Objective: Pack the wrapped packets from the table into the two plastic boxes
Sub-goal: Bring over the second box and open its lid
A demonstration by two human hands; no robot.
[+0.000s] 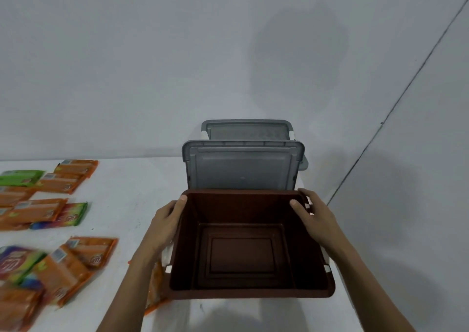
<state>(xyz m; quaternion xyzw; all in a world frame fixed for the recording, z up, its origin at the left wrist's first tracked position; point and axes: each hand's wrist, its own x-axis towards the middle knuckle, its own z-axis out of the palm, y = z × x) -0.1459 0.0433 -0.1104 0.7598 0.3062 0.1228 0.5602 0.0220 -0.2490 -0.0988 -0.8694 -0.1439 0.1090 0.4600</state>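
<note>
Off to the left, wrapped packets (pixel 45 212) lie scattered flat on the white tabletop (pixel 127 192), most of them orange, with a green packet (pixel 21 177) at the far edge and a rainbow-coloured packet (pixel 73 213) tucked under an orange one. One more orange packet (pixel 154 286) pokes out from under the near left corner of the brown plastic box (pixel 241 250), half hidden by the forearm. Behind that box a grey lid (pixel 241 166) stands on edge near the wall; a second grey piece (pixel 247 130) with white clips stands behind it, box or lid I cannot tell. The brown box shows only its own stepped floor. The left hand (pixel 166 226) and right hand (pixel 313 212) each have a grip on a side rim, thumbs hooked over the top.
</note>
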